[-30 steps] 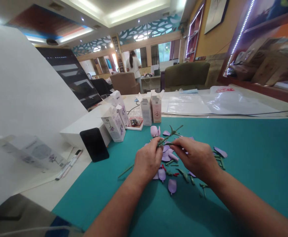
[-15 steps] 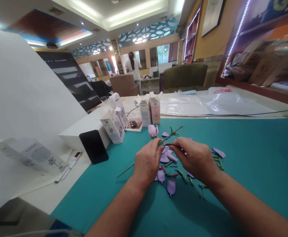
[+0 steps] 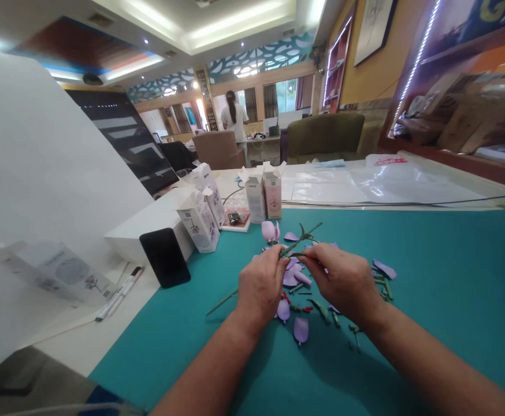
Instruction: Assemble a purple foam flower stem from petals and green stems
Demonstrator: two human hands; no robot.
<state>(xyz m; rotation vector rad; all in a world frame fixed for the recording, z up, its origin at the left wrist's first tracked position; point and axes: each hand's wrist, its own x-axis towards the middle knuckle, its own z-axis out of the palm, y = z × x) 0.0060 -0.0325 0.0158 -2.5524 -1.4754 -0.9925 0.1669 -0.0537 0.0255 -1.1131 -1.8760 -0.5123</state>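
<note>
My left hand (image 3: pixel 259 286) is closed around a long green toy flower stem (image 3: pixel 223 301), which slants up to the right past the thumb. At the stem's side, my right hand (image 3: pixel 343 276) pinches a dark green leaf (image 3: pixel 298 254); whether the leaf is joined to the stem I cannot tell. Behind my left hand is a pale pink flower head (image 3: pixel 270 231). Below and between the hands lie loose purple petals (image 3: pixel 301 330), small red pieces (image 3: pixel 307 309) and green leaf pieces (image 3: pixel 320 311). More short green stem pieces (image 3: pixel 386 288) lie beyond my right wrist.
A teal mat (image 3: pixel 443 277) covers the table. A black tablet-like panel (image 3: pixel 164 258) leans against a white box at left. Small printed cartons (image 3: pixel 198 222) and a pink carton (image 3: pixel 273 193) stand at the back. Markers (image 3: pixel 120 293) lie at left. A person (image 3: pixel 234 118) stands far off.
Both hands keep nearly the same hold on the stem and leaf. The whole view has shifted very slightly; the loose pieces have not visibly moved.
</note>
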